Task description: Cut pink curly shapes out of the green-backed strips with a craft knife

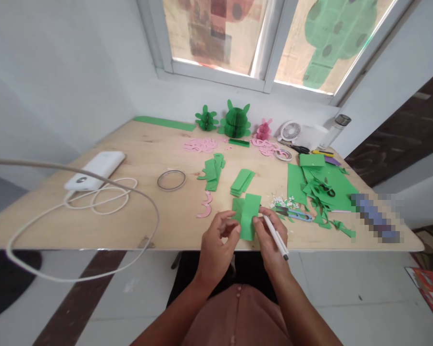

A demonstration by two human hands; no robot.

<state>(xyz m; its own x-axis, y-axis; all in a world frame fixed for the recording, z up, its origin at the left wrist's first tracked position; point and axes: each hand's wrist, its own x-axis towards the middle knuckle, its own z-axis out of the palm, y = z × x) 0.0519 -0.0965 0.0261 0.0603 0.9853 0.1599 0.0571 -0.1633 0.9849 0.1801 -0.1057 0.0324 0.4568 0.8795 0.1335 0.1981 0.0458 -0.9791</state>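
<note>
Two overlapping pieces of green paper (pixel 250 216) are held up near the front edge of the table. My right hand (pixel 272 235) pinches their right side. A white pen (pixel 274 233) with a dark tip also rests in that hand, slanting down toward me. At the left side of the paper, my left hand (pixel 218 240) is curled with its fingertips against the edge. Just beyond the hands lies a small stack of green paper strips (pixel 242 181). Cut green pieces (pixel 213 170) and curved pink paper scraps (pixel 205 206) lie to its left.
Snips (pixel 296 214) and paper bits lie right of my hands, before green sheets and scraps (pixel 321 185). Honeycomb paper figures (pixel 235 120) stand along the wall near a small fan (pixel 290 130) and a bottle (pixel 335 130). A power bank (pixel 95 170) with looping cable is at left.
</note>
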